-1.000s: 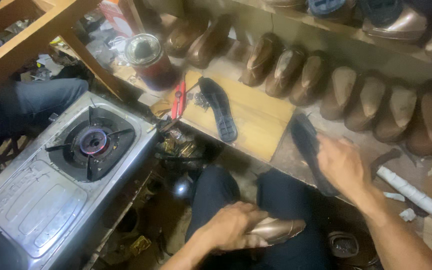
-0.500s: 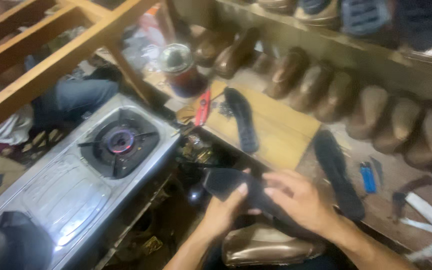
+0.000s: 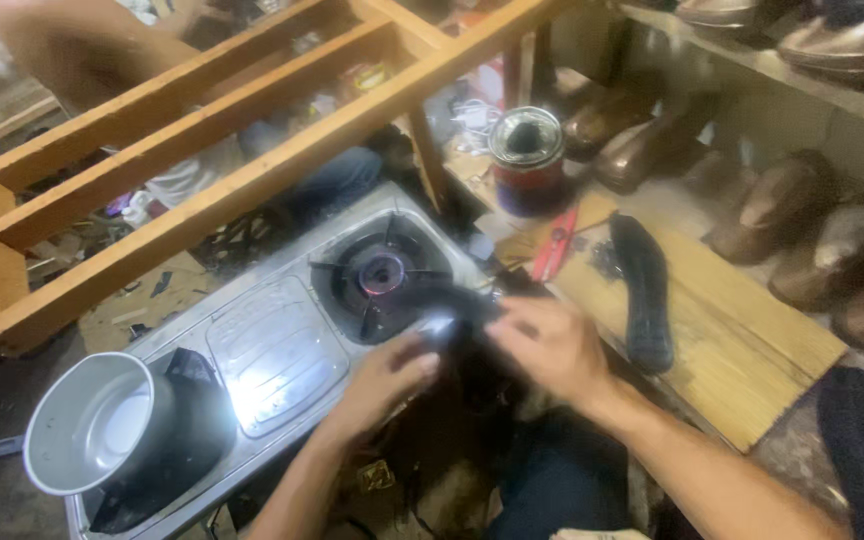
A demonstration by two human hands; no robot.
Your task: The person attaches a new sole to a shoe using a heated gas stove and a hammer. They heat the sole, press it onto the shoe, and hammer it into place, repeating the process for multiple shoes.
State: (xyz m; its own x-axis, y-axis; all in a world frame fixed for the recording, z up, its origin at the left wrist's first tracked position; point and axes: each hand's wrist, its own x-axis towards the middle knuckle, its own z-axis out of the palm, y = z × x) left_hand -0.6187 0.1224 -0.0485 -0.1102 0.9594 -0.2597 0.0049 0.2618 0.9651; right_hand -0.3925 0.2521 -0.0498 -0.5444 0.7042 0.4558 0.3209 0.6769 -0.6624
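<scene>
Both my hands hold a black shoe sole (image 3: 447, 303) just above the burner (image 3: 380, 274) of a steel gas stove (image 3: 272, 350). My left hand (image 3: 384, 375) grips the sole's near end from below. My right hand (image 3: 552, 345) pinches it from the right side. The sole looks bent and blurred by motion. Another black sole (image 3: 644, 290) lies on a wooden board (image 3: 732, 340) to the right, and a third dark sole (image 3: 857, 450) rests at the far right edge.
A metal pot (image 3: 102, 420) sits on the stove's left end. A round tin (image 3: 526, 160) and a red cutter (image 3: 555, 245) stand behind the board. Brown shoe lasts (image 3: 802, 215) line the right shelf. A wooden frame (image 3: 222, 160) crosses overhead. Another person's leg (image 3: 327, 180) shows behind it.
I picked a black sole off the bench with my right hand, took it in both hands, and moved it left over the stove burner. The shiny shoe left my left hand.
</scene>
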